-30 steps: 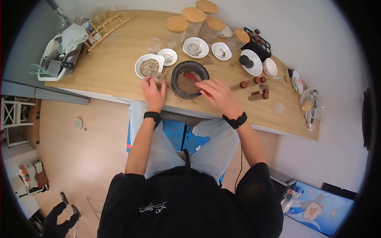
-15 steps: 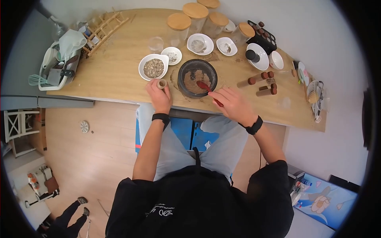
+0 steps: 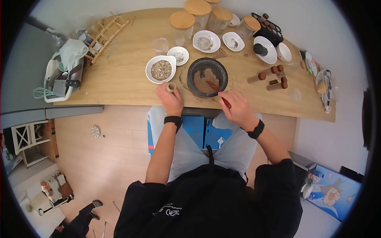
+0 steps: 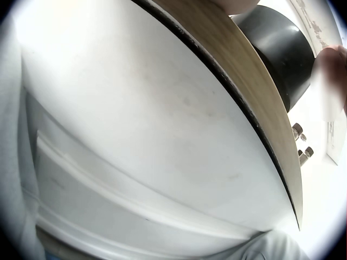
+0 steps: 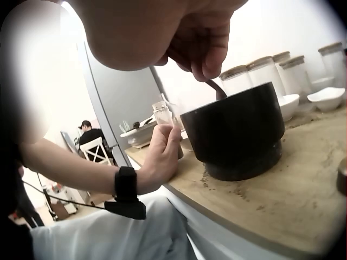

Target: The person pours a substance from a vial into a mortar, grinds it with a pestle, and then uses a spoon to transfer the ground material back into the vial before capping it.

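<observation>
My left hand (image 3: 171, 102) grips a small glass tube (image 3: 171, 87) near the table's front edge. In the right wrist view the tube's open neck (image 5: 161, 108) stands upright above the fingers. Beside it sits a black mortar-like bowl (image 5: 233, 135) holding brown powder (image 3: 204, 81), with patches of dark floor showing. My right hand (image 3: 239, 110) pinches the handle of a red spoon (image 3: 226, 102), and its head is down in the powder at the bowl's right side. The left wrist view catches the bowl's dark wall (image 4: 282, 51), but little of the left hand.
Behind the bowl are white dishes (image 3: 206, 41), a dish of coarse grains (image 3: 161, 70) and wooden-lidded jars (image 3: 182, 21). Several capped tubes (image 3: 277, 86) lie at right. A utensil tray (image 3: 59, 95) and wooden rack (image 3: 104, 39) occupy the left. Spilled powder surrounds the bowl.
The spoon has moved from the bowl's upper middle to its right side, and the powder has been pushed together, baring dark floor. The left hand keeps its hold on the tube. The head view has shifted.
</observation>
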